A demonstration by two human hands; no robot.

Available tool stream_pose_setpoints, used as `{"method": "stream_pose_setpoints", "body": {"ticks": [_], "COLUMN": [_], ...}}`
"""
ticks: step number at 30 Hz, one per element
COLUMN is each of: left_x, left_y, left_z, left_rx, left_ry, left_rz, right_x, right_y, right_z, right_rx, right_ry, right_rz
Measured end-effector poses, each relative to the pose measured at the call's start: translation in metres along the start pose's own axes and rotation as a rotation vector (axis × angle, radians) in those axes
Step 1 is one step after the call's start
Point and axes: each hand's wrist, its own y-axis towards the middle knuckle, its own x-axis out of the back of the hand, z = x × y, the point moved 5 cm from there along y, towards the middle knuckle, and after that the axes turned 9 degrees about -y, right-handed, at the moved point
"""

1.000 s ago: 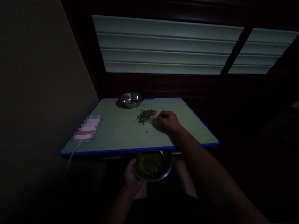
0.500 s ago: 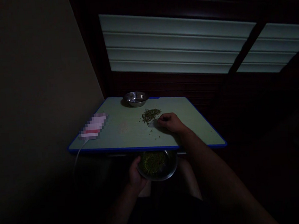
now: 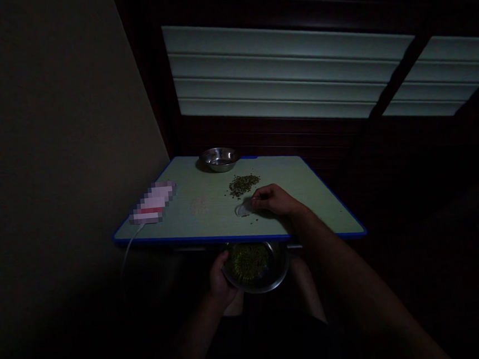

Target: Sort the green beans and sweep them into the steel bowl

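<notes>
My left hand (image 3: 222, 279) grips the left rim of a metal bowl (image 3: 279, 276), held just below the table's front edge. Small green beans (image 3: 249, 261), which look like mung beans, lie in the bowl. Over the table, my right hand (image 3: 275, 200) pinches a small translucent rounded piece (image 3: 243, 208) whose exact kind I cannot make out. Its curved edge is down at the tabletop, by a few loose beans. Just beyond it spreads a loose pile of beans (image 3: 243, 184).
The pale green table (image 3: 309, 212) has a blue rim. A second metal bowl (image 3: 220, 160) stands at the back left. At the left edge lies a blurred pinkish device (image 3: 153, 202) with a white cable (image 3: 128, 246) hanging off the front. A slatted panel (image 3: 272, 70) rises behind.
My right hand has drawn the translucent piece a little toward the front edge, away from the pile. The left hand still holds the bowl in nearly the same spot.
</notes>
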Motion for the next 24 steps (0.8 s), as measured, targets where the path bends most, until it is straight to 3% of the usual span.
{"method": "stream_pose_setpoints", "body": {"ticks": [6,12,15,24], "left_x": [0.001,0.002,0.001,-0.001], "left_y": [0.001,0.000,0.001,-0.002], "left_z": [-0.001,-0.001,-0.001,-0.004], "left_rx": [-0.021,-0.018,-0.015,-0.050], "left_ry": [0.024,0.019,0.008,-0.025], "left_rz": [-0.006,-0.007,-0.004,-0.036], "right_x": [-0.003,0.015,0.018,-0.006], "right_y": [-0.004,-0.004,-0.008,-0.021], "right_z": [0.007,-0.008,-0.014,0.009], "right_rx": [-0.043,-0.113,-0.158,-0.202], "right_ry": [0.062,0.037,-0.004,-0.182], "right_rz": [0.121,-0.040,-0.057,0.093]}}
